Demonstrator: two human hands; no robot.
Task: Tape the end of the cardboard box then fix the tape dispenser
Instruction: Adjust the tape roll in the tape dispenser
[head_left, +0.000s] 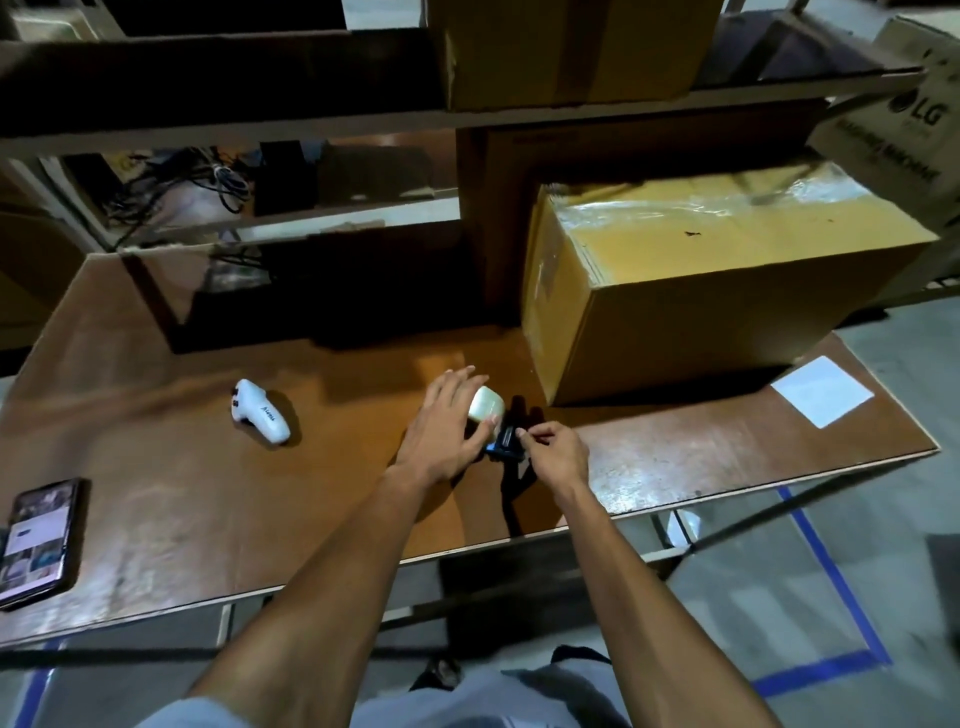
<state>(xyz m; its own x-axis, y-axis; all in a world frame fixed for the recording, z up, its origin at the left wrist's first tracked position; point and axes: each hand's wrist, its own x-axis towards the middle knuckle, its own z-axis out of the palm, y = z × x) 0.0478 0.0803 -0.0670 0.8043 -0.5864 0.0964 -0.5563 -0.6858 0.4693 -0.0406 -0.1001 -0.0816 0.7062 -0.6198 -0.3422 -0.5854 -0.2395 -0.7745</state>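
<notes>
I see the dispenser (503, 441) on the desk (208, 493) just before the box (701, 291); left hand (441, 431) cups its tape roll (485, 404), right hand (556, 452) fingers pinch its front

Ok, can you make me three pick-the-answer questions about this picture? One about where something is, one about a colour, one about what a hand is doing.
1. Where is the phone?
A. on the box
B. at the table's left edge
C. on the shelf

2. What colour is the floor tape?
A. blue
B. red
C. yellow

3. What is the right hand doing?
A. lying flat
B. pinching the dispenser
C. holding the phone

Answers: 1 B, it lies by the table's left edge. 2 A, the lines are blue. 3 B, its fingertips pinch the dispenser's dark frame.
</notes>
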